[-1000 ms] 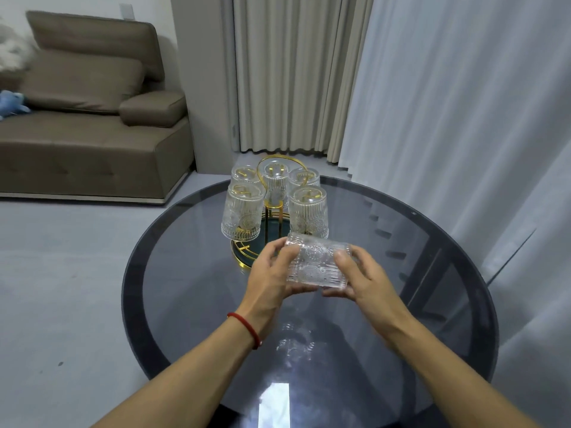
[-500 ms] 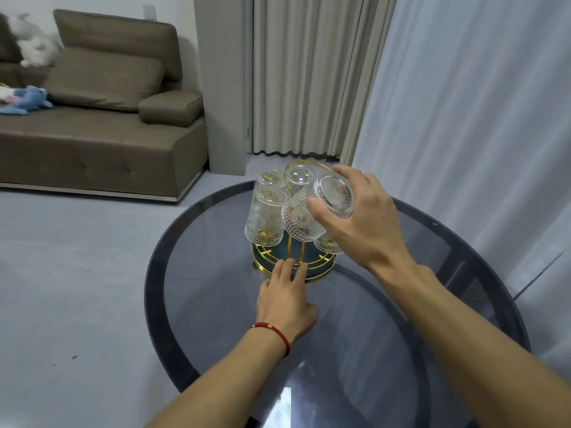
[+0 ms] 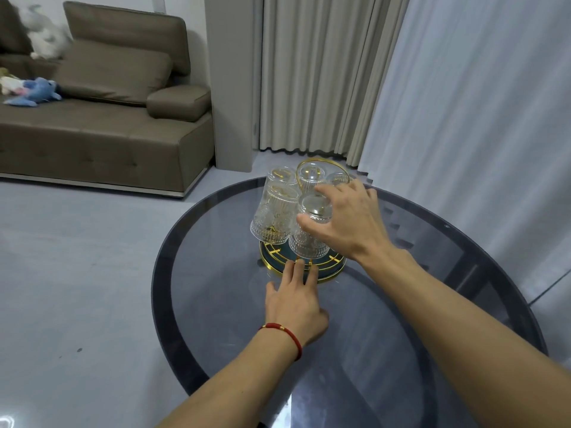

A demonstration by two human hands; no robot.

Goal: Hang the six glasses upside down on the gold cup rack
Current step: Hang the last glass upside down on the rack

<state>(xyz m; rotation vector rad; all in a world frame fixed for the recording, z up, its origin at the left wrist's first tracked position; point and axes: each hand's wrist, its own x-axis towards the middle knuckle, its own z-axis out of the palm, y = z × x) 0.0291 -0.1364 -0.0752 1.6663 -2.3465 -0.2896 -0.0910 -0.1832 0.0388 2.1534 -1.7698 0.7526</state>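
Observation:
The gold cup rack (image 3: 328,271) with a dark round base stands on the far middle of the round glass table (image 3: 401,319). Several clear ribbed glasses (image 3: 273,214) hang upside down on it. My right hand (image 3: 349,222) grips one more glass (image 3: 309,230) upside down at the rack's near side, thumb and fingers around its base end. My left hand (image 3: 293,299) lies flat on the table, its straight fingertips touching the rack's near rim. The rack's right side is hidden behind my right hand.
A brown sofa (image 3: 102,118) with soft toys stands on the grey floor at the left. Curtains (image 3: 463,103) hang behind and to the right of the table. The table's dark rim (image 3: 160,291) curves close on the left.
The glass went from both hands, lying sideways, to my right hand alone, was turned upside down and lowered onto the rack's near side. My left hand dropped to the rack's base rim.

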